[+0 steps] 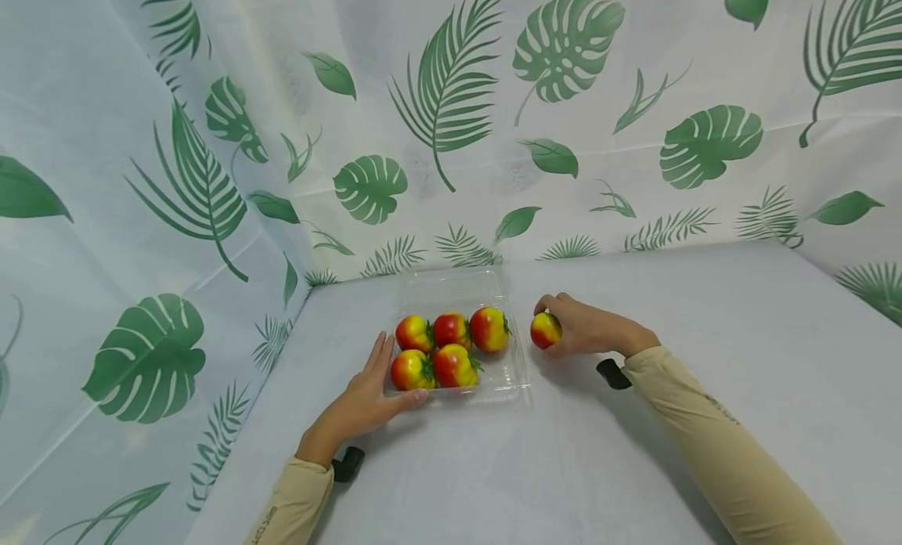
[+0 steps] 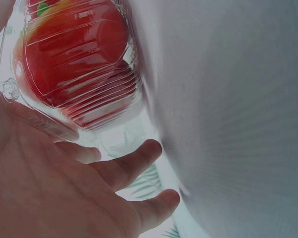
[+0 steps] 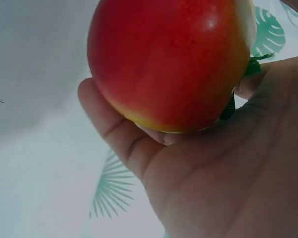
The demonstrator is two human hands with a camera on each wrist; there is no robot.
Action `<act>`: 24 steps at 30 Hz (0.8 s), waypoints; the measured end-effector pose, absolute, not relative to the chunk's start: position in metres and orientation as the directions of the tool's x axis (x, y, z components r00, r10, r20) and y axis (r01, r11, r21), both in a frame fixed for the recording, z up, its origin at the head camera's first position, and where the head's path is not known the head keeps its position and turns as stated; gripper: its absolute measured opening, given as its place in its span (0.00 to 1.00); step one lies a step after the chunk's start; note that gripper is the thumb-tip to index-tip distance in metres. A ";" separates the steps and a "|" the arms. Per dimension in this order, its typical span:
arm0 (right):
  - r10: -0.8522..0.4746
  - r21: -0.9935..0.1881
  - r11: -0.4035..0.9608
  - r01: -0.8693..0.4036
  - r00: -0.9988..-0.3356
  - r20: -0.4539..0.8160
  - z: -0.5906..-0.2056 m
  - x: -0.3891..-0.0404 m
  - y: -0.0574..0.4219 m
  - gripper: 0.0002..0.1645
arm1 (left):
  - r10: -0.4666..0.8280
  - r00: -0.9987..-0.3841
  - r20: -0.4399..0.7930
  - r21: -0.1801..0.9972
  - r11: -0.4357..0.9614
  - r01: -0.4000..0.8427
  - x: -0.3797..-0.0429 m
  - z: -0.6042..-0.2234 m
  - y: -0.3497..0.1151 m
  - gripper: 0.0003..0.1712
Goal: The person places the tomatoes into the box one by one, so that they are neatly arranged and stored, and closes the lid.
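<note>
A clear plastic box (image 1: 517, 365) lies on the table with its lid (image 1: 451, 285) folded back toward the wall. Inside sit several red and yellow tomatoes (image 1: 455, 365) with green leafy tops, in two rows; the front right corner holds none. My left hand (image 1: 362, 404) rests at the box's left front corner, thumb along the front edge. In the left wrist view its fingers (image 2: 126, 166) stretch out beside the ribbed wall. Right of the box, my right hand (image 1: 581, 328) grips another tomato (image 3: 169, 64), with thumb and fingers around it and its green top toward the palm.
A pale cloth covers the table (image 1: 458, 482). White sheets with green leaf prints (image 1: 451, 99) hang behind and on both sides. Each wrist wears a small black device, one at the left wrist (image 1: 348, 464) and one at the right (image 1: 613, 374).
</note>
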State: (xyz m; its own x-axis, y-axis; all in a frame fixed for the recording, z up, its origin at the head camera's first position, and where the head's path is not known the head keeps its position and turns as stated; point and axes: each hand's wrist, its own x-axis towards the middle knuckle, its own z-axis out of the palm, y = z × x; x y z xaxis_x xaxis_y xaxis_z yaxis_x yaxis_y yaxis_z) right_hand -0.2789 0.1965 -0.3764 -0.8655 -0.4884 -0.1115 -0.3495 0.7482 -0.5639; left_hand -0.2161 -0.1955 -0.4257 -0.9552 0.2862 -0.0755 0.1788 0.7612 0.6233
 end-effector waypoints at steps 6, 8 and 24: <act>-0.479 -0.595 0.708 -0.380 -0.878 -0.010 -0.366 -0.276 0.202 0.39 | 0.294 -0.953 -0.070 0.620 0.761 0.189 -0.217 -0.426 -0.196 0.73; -0.465 -0.602 0.699 -0.386 -0.885 0.029 -0.359 -0.274 0.205 0.39 | 0.298 -0.952 -0.068 0.620 0.761 0.194 -0.217 -0.426 -0.196 0.73; -0.449 -0.625 0.612 -0.485 -0.863 0.230 -0.338 -0.262 0.203 0.43 | 0.293 -0.954 -0.069 0.620 0.762 0.189 -0.217 -0.426 -0.196 0.72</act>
State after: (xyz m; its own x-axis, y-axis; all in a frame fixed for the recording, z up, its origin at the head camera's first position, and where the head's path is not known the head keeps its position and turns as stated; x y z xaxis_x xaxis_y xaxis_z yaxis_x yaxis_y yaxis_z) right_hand -0.2616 0.2030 -0.3379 -0.8635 -0.4489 0.2300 -0.4847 0.6121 -0.6248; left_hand -0.2166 -0.1960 -0.4259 -0.9537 0.2929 -0.0689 0.1891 0.7616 0.6199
